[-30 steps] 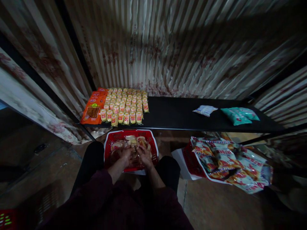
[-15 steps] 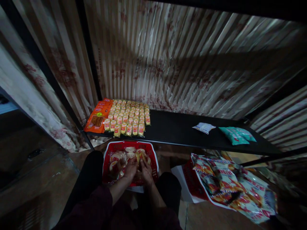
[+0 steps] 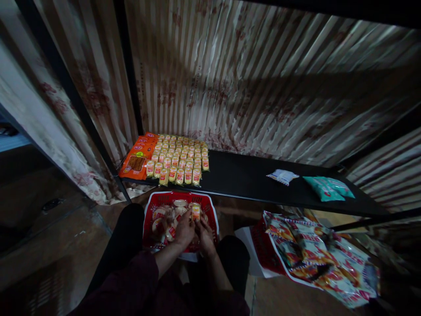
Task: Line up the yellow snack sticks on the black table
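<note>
Over the red basket (image 3: 214, 210) between my knees, both hands are closed on one small wrapped cake (image 3: 196, 212) in a clear wrapper with a red and yellow label. My left hand (image 3: 184, 229) grips its left side, and my right hand (image 3: 204, 235) grips its lower right side. Several more wrapped cakes (image 3: 158, 213) lie loosely in the basket, partly hidden by my hands. On the black shelf (image 3: 237, 175) ahead, rows of the same kind of packaged cakes (image 3: 179, 175) stand close together, labels toward me.
Orange snack packets (image 3: 136, 163) lie at the shelf's left end. A white packet (image 3: 283, 176) and teal packets (image 3: 325, 188) rest toward its right. A second red basket (image 3: 263, 245) with large snack bags (image 3: 312, 245) stands at lower right. Black posts (image 3: 128, 66) and a striped curtain (image 3: 230, 79) border the shelf.
The wrapped cake has come up slightly between my hands and its labelled face now shows toward me. My view has shifted a little to the left.
</note>
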{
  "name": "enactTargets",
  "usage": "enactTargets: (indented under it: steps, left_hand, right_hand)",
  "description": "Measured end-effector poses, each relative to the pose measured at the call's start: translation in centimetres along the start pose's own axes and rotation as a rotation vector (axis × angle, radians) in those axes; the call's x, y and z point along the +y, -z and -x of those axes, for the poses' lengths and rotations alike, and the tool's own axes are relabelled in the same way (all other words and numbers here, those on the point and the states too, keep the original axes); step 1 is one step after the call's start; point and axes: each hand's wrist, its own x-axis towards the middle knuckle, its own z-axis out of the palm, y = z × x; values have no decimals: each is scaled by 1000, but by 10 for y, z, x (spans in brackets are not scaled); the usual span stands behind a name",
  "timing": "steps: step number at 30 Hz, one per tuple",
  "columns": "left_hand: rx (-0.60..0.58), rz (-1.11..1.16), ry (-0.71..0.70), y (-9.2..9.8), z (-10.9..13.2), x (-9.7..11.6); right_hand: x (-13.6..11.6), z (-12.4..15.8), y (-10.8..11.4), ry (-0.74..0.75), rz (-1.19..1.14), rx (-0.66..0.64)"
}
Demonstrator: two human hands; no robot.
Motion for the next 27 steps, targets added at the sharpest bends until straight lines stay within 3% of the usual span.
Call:
enactTargets:
  steps: [8, 16, 21, 27]
  left_hand:
    - [-41, 77, 2, -2, -6, 25]
    - [-19, 89, -35, -11, -22, 37]
    - [-23, 82, -89, -18, -29, 50]
    - [-7, 107, -144, -27, -44, 67]
  right_hand:
    - [-27, -1, -1, -108, -103, 145]
    - [-62, -8, 1, -88, -189, 1]
    - [-80, -22, 3, 5, -106, 50]
    - [-97, -40, 4, 15, -115, 47]
